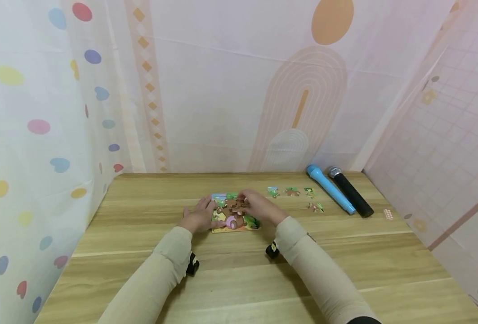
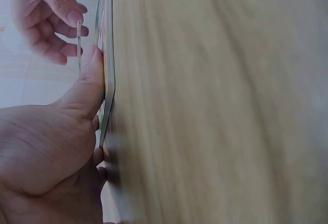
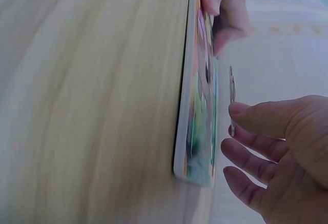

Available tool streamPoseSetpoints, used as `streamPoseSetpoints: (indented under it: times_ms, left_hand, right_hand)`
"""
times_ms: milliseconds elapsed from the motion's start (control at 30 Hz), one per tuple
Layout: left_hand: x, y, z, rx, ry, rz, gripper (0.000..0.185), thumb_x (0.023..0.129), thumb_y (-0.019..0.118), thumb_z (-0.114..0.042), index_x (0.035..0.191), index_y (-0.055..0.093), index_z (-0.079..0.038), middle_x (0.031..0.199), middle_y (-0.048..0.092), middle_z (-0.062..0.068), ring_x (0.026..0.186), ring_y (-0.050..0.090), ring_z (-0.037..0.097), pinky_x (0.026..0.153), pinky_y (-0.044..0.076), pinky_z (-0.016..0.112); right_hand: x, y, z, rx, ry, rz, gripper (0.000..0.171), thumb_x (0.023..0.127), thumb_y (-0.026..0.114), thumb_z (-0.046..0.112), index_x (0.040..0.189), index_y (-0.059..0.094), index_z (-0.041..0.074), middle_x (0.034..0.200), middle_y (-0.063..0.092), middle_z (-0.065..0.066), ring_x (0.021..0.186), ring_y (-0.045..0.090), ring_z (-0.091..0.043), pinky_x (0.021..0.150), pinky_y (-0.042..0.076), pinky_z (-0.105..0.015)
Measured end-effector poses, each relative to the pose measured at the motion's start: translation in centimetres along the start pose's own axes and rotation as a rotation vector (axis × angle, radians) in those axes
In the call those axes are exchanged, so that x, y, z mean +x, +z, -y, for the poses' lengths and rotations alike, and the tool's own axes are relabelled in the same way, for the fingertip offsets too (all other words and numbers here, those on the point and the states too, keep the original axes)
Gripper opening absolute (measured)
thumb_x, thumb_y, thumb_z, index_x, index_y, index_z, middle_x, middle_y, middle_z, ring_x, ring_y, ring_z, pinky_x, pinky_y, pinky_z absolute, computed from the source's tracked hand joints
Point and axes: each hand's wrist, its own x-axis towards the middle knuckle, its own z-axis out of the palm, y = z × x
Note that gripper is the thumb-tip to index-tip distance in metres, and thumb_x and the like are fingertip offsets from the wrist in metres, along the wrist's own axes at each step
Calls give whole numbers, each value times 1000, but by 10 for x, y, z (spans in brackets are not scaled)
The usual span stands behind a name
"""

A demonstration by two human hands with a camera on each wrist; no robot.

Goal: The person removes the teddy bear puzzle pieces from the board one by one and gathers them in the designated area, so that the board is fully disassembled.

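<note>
— Sleeves lead to the puzzle board (image 1: 234,220) mid-bench (image 1: 263,279). How far along?
— Mostly filled. Right hand (image 1: 261,206) pinches a piece (image 3: 231,88) above it; left hand (image 1: 198,218) lies flat, steadying. Four loose pieces (image 1: 292,192) wait at two o'clock.

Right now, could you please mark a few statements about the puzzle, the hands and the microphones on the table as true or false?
1. The right hand pinches a thin puzzle piece just above the puzzle board. True.
2. The left hand is lifted well clear of the board. False: it rests at the board's left edge, thumb against it.
3. A blue microphone and a black microphone lie side by side on the table, right of the board. True.
4. All pieces are already in the board. False: several loose pieces lie between the board and the microphones.
</note>
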Motion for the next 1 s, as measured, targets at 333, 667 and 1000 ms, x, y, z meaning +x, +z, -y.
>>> streamPoseSetpoints:
  times_ms: [333,667,1000]
  left_hand:
    - [0,2,0,-17,1,0,61,89,61,-50,135,42,-15,163,1,14,149,-1,33,104,1,77]
    - [-1,2,-1,-27,-7,2,59,89,61,-49,134,42,-14,162,1,14,149,-1,34,104,0,76]
    - [-2,1,-2,-22,3,7,61,90,61,-48,135,41,-12,162,1,17,149,-2,35,104,1,77]
  right_hand:
    - [-21,-15,-27,106,47,-35,40,92,62,1,130,49,-1,123,56,-12,106,58,-24,86,52,-32]
    - [-56,-35,-68,122,107,-84,35,91,66,6,123,55,0,120,58,-14,106,60,-28,85,53,-37]
    - [-83,-51,-109,51,145,-127,31,91,65,3,120,56,-1,116,61,-16,101,61,-30,83,52,-42]
